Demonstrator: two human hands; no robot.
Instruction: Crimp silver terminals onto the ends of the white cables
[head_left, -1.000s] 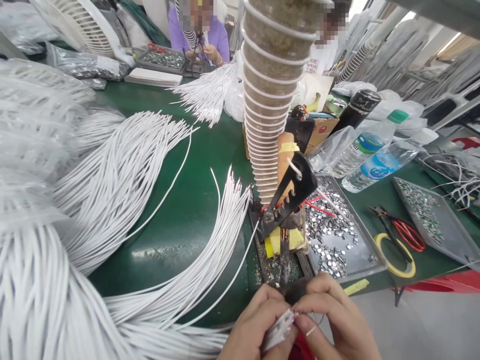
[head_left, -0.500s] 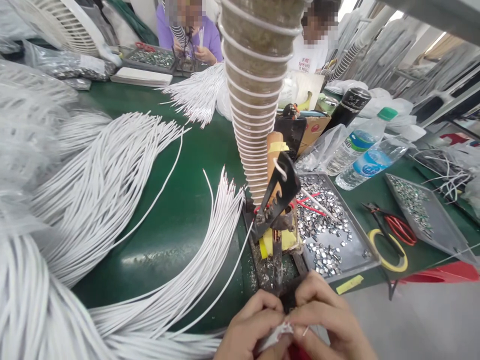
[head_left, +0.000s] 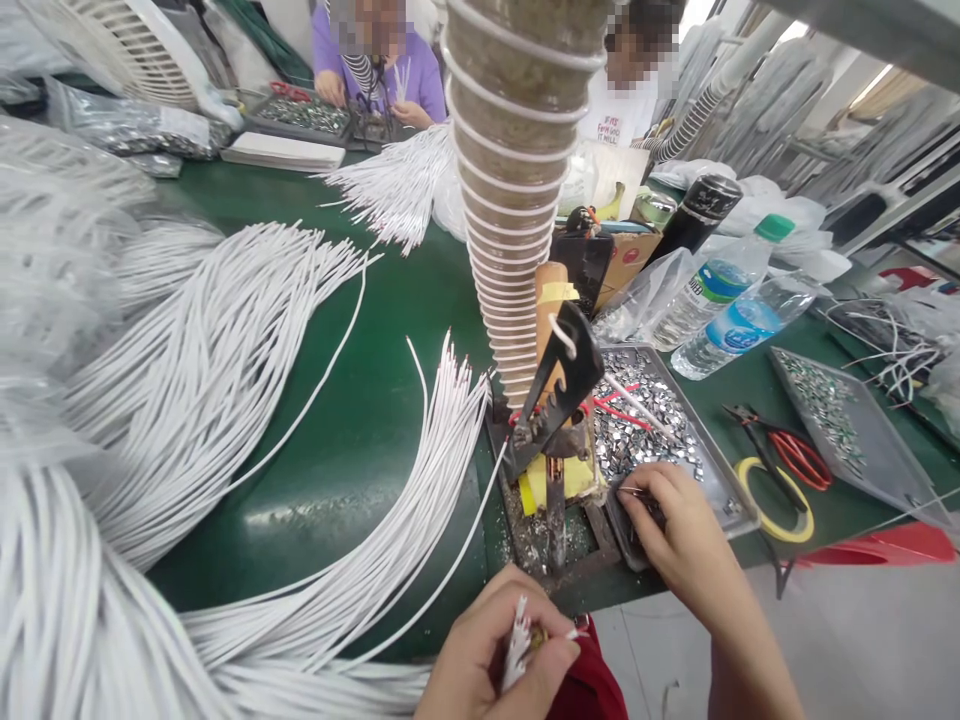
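Observation:
My left hand (head_left: 502, 650) is closed round a small bunch of white wires (head_left: 517, 640) at the bottom of the view. Its thumb and forefinger pinch one stripped wire end that points right. My right hand (head_left: 667, 520) reaches over the near left corner of a grey tray (head_left: 739, 510) of small shiny metal pieces (head_left: 645, 420). Its fingertips are pinched together, with a thin light sliver at them; the fingers hide what it belongs to. Left of the tray stands a soldering fixture (head_left: 555, 430) with a black notched bracket, a wooden handle and yellow tape.
A ribbed extraction hose (head_left: 517, 200) comes down above the fixture. Bundles of white wires (head_left: 225, 360) cover the left side. Pliers (head_left: 780, 450), a yellow tape roll (head_left: 772, 500) and water bottles (head_left: 742, 325) lie to the right. Two people sit across the table.
My right hand has left my left hand and moved up and right to the tray. The left hand stays low with the wires. Across the table, one person's hands have moved apart.

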